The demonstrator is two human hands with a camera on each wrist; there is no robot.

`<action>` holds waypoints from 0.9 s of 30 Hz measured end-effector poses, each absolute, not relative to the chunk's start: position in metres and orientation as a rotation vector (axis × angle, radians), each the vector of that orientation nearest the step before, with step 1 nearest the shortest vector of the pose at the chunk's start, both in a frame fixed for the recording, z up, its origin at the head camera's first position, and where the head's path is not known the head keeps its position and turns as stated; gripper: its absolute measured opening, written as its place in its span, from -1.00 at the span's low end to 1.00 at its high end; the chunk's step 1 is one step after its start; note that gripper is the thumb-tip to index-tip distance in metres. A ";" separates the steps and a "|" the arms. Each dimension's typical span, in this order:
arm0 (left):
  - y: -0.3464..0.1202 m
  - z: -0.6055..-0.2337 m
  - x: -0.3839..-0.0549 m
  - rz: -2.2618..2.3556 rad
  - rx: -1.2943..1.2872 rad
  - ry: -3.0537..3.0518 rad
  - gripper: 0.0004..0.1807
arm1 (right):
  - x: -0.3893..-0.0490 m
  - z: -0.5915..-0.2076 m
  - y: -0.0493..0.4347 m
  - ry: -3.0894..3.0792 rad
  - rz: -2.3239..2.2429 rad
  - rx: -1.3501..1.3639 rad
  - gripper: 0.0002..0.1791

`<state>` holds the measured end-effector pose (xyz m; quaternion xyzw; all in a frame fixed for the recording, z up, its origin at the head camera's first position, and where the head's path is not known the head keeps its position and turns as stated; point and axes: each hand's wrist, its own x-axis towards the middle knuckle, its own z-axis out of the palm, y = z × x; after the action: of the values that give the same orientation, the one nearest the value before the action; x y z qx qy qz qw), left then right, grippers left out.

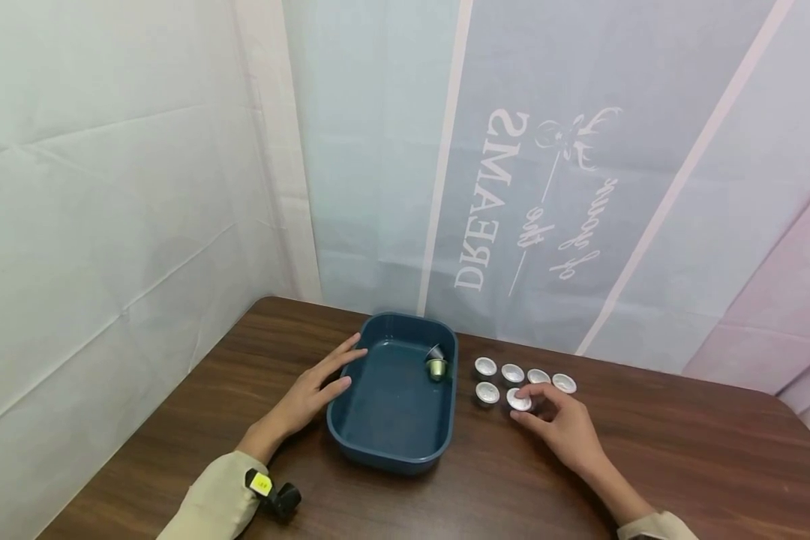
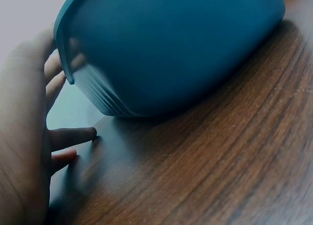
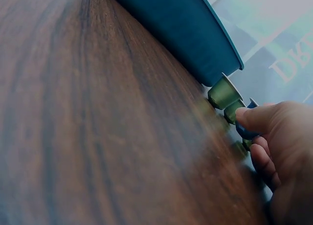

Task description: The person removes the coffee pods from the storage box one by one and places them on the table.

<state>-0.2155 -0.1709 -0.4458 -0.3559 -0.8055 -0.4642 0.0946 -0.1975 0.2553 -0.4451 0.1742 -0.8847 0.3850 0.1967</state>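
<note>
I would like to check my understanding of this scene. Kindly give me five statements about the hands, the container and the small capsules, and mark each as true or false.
1. Two capsules lie inside the blue container. True.
2. The right hand reaches into the container. False: the right hand pinches a capsule to the right of it.
3. The left hand is at the container's left side. True.
4. The container is covered by a lid. False: its top is open.
5. The capsules outside the container form two rows, with four in the farther row. True.
</note>
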 end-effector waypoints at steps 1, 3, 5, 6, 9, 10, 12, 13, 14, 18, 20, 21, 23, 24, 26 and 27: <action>-0.171 -0.445 -0.216 -1.376 -1.054 -2.391 -0.50 | -0.198 -0.445 0.255 -2.478 1.068 0.488 -0.65; -0.171 -0.445 -0.217 -1.372 -1.051 -2.392 -0.49 | -0.199 -0.445 0.255 -2.475 1.066 0.491 -0.66; -0.171 -0.446 -0.217 -1.374 -1.047 -2.393 -0.49 | -0.200 -0.446 0.255 -2.473 1.061 0.497 -0.67; -0.171 -0.446 -0.217 -1.372 -1.046 -2.393 -0.49 | -0.200 -0.447 0.255 -2.471 1.063 0.502 -0.67; -0.172 -0.447 -0.217 -1.371 -1.046 -2.392 -0.49 | -0.201 -0.448 0.255 -2.466 1.074 0.506 -0.69; -0.172 -0.447 -0.217 -1.369 -1.046 -2.393 -0.49 | -0.201 -0.449 0.254 -2.467 1.075 0.503 -0.69; -0.173 -0.447 -0.218 -1.366 -1.046 -2.395 -0.49 | -0.202 -0.450 0.254 -2.469 1.081 0.498 -0.69; -0.173 -0.447 -0.218 -1.366 -1.046 -2.396 -0.49 | -0.201 -0.450 0.254 -2.473 1.083 0.493 -0.69; -0.173 -0.447 -0.218 -1.365 -1.048 -2.395 -0.49 | -0.201 -0.450 0.253 -2.477 1.085 0.488 -0.69; -0.174 -0.448 -0.217 -1.357 -1.049 -2.391 -0.49 | -0.201 -0.449 0.253 -2.496 1.094 0.472 -0.69; -0.173 -0.448 -0.217 -1.357 -1.047 -2.388 -0.48 | -0.201 -0.449 0.253 -2.501 1.097 0.470 -0.68; -0.173 -0.448 -0.217 -1.357 -1.046 -2.388 -0.48 | -0.201 -0.448 0.253 -2.502 1.100 0.470 -0.68; -0.172 -0.448 -0.216 -1.361 -1.048 -2.387 -0.48 | -0.200 -0.448 0.254 -2.500 1.107 0.473 -0.67; -0.172 -0.448 -0.216 -1.361 -1.052 -2.384 -0.48 | -0.200 -0.448 0.254 -2.500 1.109 0.475 -0.67; -0.172 -0.448 -0.217 -1.366 -1.052 -2.385 -0.49 | -0.200 -0.448 0.255 -2.498 1.117 0.479 -0.67; -0.172 -0.448 -0.217 -1.365 -1.054 -2.386 -0.49 | -0.200 -0.448 0.255 -2.496 1.120 0.479 -0.66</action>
<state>-0.2167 -0.1716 -0.4476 -0.3563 -0.8065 -0.4613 0.0989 -0.1998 0.2550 -0.4485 0.1696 -0.8839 0.3964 0.1811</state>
